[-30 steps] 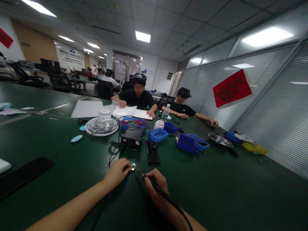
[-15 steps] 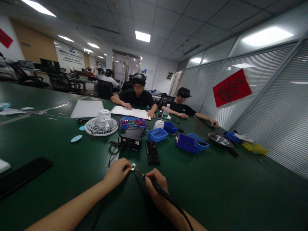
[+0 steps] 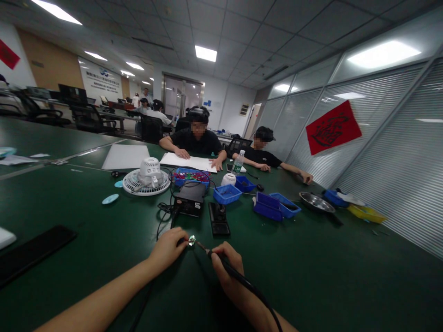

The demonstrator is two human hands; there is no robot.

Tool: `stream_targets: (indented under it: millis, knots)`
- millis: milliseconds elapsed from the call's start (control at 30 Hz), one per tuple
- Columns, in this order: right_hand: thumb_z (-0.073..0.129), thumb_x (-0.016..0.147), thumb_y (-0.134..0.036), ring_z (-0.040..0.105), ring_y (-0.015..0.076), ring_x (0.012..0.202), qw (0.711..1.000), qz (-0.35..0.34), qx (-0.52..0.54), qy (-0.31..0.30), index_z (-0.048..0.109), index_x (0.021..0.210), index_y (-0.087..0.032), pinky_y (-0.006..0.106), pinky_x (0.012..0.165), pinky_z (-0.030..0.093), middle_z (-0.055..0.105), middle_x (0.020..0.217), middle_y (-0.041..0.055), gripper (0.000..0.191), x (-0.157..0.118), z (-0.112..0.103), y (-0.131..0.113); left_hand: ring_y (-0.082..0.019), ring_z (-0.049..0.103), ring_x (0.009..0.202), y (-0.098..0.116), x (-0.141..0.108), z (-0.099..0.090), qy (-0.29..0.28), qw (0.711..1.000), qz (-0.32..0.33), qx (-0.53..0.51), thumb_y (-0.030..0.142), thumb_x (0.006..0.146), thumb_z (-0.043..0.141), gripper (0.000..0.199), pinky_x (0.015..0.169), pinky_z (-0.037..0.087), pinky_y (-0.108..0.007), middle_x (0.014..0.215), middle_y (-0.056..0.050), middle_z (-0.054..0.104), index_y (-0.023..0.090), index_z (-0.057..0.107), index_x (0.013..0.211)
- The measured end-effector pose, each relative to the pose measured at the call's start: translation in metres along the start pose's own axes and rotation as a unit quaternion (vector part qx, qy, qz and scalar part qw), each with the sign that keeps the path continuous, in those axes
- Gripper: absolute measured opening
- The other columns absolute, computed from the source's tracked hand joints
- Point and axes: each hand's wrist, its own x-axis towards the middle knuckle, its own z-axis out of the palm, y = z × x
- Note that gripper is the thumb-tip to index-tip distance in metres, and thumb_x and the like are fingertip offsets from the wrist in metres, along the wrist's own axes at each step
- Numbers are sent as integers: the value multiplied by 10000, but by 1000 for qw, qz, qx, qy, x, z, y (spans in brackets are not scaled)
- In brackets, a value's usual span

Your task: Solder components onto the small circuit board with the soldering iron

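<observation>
Over the green table point(image 3: 131, 240), my left hand point(image 3: 169, 246) pinches a small shiny circuit board point(image 3: 192, 240) between thumb and fingertips. My right hand point(image 3: 228, 267) is wrapped round the black handle of a soldering iron point(image 3: 224, 265), whose metal tip points left at the board. Whether the tip touches the board is too small to tell. The iron's cable runs down past my right wrist. Just beyond my hands are a black soldering station point(image 3: 189, 199) and a black iron stand point(image 3: 219, 219).
A white fan part point(image 3: 146, 180) lies at the left beyond my hands. Blue trays point(image 3: 226, 194), dark blue bins point(image 3: 268, 206), a steel bowl point(image 3: 316, 202) and a yellow tray point(image 3: 367, 213) stand to the right. Two people sit across the table. A black slab point(image 3: 34, 251) lies at left.
My right hand and the iron have shifted slightly to the right, drawing the tip a little back from the board. My left hand has hardly moved.
</observation>
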Motion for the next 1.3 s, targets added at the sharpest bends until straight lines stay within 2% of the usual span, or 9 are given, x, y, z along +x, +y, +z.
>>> stream_targets:
  millis: [433,733,1067,1300]
  knots:
    - [542,840,-252,553,144,617,1000,7,5,-16,606,727,-184,247,589,416,590,682,3,147,-1,3,1,-168,584,858,-5,1,4,-9,1000,11,-6,231,827,525,131,781,409,-259,876,-22,640,211,651,795]
    - [552,852,-238,531,134,592,997,59,29,-32,596,714,-184,230,559,402,582,648,-12,155,7,3,5,-160,578,853,-2,2,3,-19,1000,-7,8,235,828,536,112,773,404,-251,877,-15,639,205,640,797]
    - [562,843,-244,485,119,561,996,64,48,-39,575,686,-182,217,528,366,527,603,-33,169,8,2,4,-159,581,860,-2,1,3,-23,1000,-9,12,247,833,540,112,775,402,-249,886,-14,645,205,639,807]
    - [557,841,-224,513,120,561,997,63,42,-33,585,696,-185,216,529,376,560,611,-30,153,8,5,11,-161,583,864,4,1,-1,-29,999,-23,18,236,822,549,98,760,399,-244,891,-15,649,204,636,792]
